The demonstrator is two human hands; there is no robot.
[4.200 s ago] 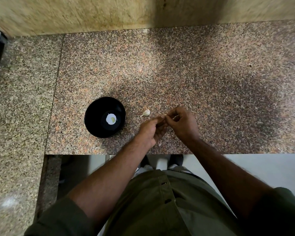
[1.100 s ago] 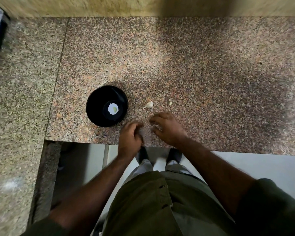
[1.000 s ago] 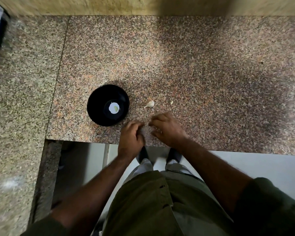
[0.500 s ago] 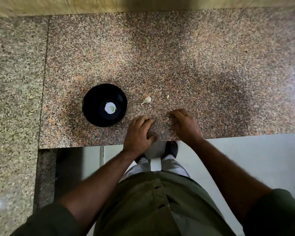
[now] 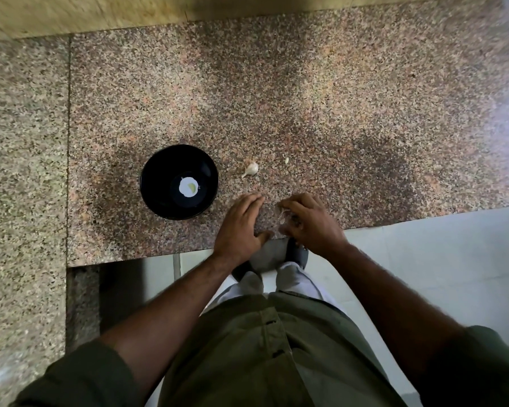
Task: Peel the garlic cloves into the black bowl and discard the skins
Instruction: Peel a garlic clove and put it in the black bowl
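- The left hand (image 5: 241,226) lies flat on the granite counter (image 5: 335,98) with its fingers straight and together and its thumb out near the counter edge. It holds nothing; I judge it is placed as a wall to sweep loose skins toward.
- The right hand (image 5: 312,223), just beside it, has its fingers curled down like a rake over thin, papery garlic skins (image 5: 284,214). Pale flakes show under the fingertips. Whether the fingers actually pinch the flakes or only drag them I cannot tell.
- Both hands sit at the near edge of the counter, which suggests the skins are being gathered there to be lifted off and thrown away.
- An unpeeled garlic clove (image 5: 251,168) lies just beyond the left fingertips. It is plump, off-white, teardrop-shaped with a thin tail, and neither hand touches it.
- A small pale scrap (image 5: 286,160), likely a bit of skin or clove, rests beyond the right hand, near the clove but apart from it.
- The black bowl (image 5: 159,171) stands to the outside of the left hand, near but not touching. It is round, glossy and dark, with a white patch and a yellowish peeled clove (image 5: 191,187) at its bottom.
- The counter is speckled pink-grey stone, hard and polished, so light skins should slide easily.
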